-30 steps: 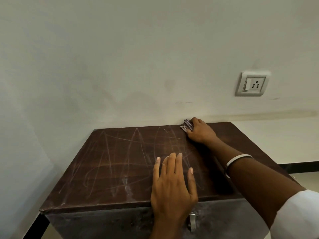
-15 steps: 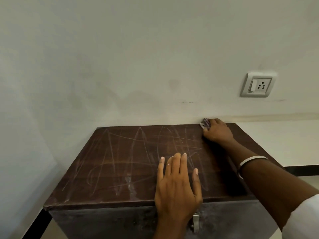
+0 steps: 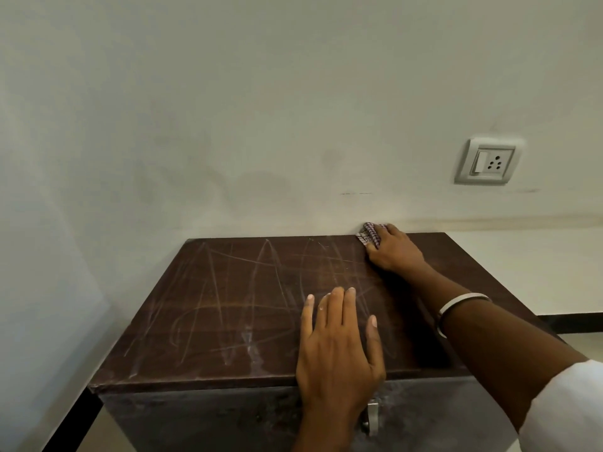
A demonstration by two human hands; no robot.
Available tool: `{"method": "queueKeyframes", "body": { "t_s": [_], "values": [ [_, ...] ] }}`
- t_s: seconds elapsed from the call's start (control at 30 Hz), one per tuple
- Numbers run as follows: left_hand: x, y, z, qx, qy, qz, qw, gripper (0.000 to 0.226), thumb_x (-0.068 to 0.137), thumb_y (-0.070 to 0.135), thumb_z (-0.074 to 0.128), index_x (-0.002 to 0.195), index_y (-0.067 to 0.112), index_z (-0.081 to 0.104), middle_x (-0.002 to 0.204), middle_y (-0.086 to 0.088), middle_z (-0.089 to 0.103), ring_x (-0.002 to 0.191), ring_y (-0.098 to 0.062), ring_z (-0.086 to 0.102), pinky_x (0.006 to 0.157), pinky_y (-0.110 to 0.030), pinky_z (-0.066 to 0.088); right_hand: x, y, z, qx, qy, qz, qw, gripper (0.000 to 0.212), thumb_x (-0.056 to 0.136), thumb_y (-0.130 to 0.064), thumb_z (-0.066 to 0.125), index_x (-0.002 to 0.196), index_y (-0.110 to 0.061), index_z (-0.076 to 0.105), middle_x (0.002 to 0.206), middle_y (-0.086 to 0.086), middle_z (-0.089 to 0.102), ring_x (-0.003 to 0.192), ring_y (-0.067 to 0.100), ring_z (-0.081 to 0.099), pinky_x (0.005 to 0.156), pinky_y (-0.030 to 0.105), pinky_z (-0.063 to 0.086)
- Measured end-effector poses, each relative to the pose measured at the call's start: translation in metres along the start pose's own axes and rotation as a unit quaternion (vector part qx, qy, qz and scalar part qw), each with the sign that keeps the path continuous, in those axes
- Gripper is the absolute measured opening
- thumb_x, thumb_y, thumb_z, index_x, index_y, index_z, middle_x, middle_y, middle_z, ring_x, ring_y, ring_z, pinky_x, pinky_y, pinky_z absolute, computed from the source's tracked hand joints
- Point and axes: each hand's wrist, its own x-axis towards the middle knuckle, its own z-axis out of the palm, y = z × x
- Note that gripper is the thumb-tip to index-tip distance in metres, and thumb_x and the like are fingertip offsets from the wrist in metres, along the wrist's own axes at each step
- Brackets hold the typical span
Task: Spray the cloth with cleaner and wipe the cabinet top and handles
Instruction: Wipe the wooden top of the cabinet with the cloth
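Checked cloth (image 3: 369, 234), soft and bunched, sits under the curled fingers of the right hand (image 3: 396, 252), pressed against the back edge of the cabinet top (image 3: 228, 308) where it meets the wall (image 3: 261, 109). The left hand (image 3: 339, 347) lies flat, fingers spread, on the front edge. The dark brown top is smooth and flat, streaked with pale dusty lines over most of its left and middle, so the wiping looks only partly done. A small metal handle (image 3: 373, 415) on the dull grey front appears untouched. No cleaner bottle is in view.
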Motion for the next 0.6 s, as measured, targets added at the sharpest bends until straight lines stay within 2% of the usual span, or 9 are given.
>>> {"method": "queueKeyframes", "body": {
  "t_s": [0.17,0.23,0.3,0.4,0.47,0.6],
  "values": [
    [0.0,0.0,0.0,0.011,0.004,0.007,1.0,0.055,0.097,0.047,0.023,0.127,0.017,0.059,0.127,0.001,0.063,0.12,-0.013,0.056,0.111,-0.043,0.037,-0.003,-0.008,0.004,-0.012,0.016,0.024,1.0,0.064,0.093,-0.043,0.038,0.151,-0.021,0.024,0.159,0.01,0.02,0.145,0.03,0.021,0.118,0.042,0.02],
    [0.0,0.0,0.0,0.009,0.002,0.006,1.0,0.06,0.097,0.048,0.017,0.128,0.017,0.059,0.127,0.001,0.062,0.121,-0.013,0.056,0.11,-0.043,0.038,-0.007,-0.021,0.007,-0.016,0.014,0.016,1.0,0.063,0.093,-0.042,0.038,0.151,-0.02,0.025,0.159,0.01,0.02,0.145,0.031,0.02,0.117,0.042,0.02],
    [0.0,0.0,0.001,0.01,0.001,0.002,1.0,0.06,0.097,0.048,0.017,0.128,0.017,0.058,0.128,0.0,0.062,0.121,-0.013,0.056,0.11,-0.043,0.037,-0.012,-0.037,0.013,-0.021,0.004,-0.013,1.0,0.063,0.093,-0.043,0.037,0.151,-0.022,0.023,0.159,0.01,0.019,0.146,0.03,0.019,0.118,0.042,0.018],
    [-0.001,-0.001,0.002,0.008,0.009,0.003,1.0,0.052,0.097,0.046,0.028,0.127,0.017,0.058,0.128,0.0,0.062,0.121,-0.013,0.056,0.113,-0.04,0.03,-0.018,-0.053,0.021,-0.016,-0.005,-0.05,0.999,0.064,0.094,-0.044,0.036,0.152,-0.023,0.02,0.16,0.009,0.018,0.147,0.028,0.016,0.12,0.041,0.016],
    [-0.001,-0.001,0.002,0.004,0.006,0.0,1.0,0.05,0.095,0.046,0.033,0.128,0.017,0.058,0.128,-0.001,0.062,0.121,-0.014,0.055,0.11,-0.039,0.024,-0.02,-0.053,0.019,-0.008,-0.016,-0.054,0.998,0.064,0.095,-0.044,0.036,0.153,-0.024,0.019,0.161,0.007,0.016,0.148,0.027,0.015,0.12,0.041,0.016],
    [-0.001,0.0,0.0,0.007,0.001,0.001,1.0,0.05,0.095,0.045,0.034,0.128,0.016,0.058,0.128,-0.001,0.062,0.121,-0.014,0.055,0.11,-0.039,0.023,-0.021,-0.033,0.009,-0.009,-0.016,-0.029,0.999,0.064,0.095,-0.044,0.036,0.153,-0.024,0.018,0.161,0.006,0.014,0.148,0.026,0.016,0.119,0.04,0.016]
  ]
}}
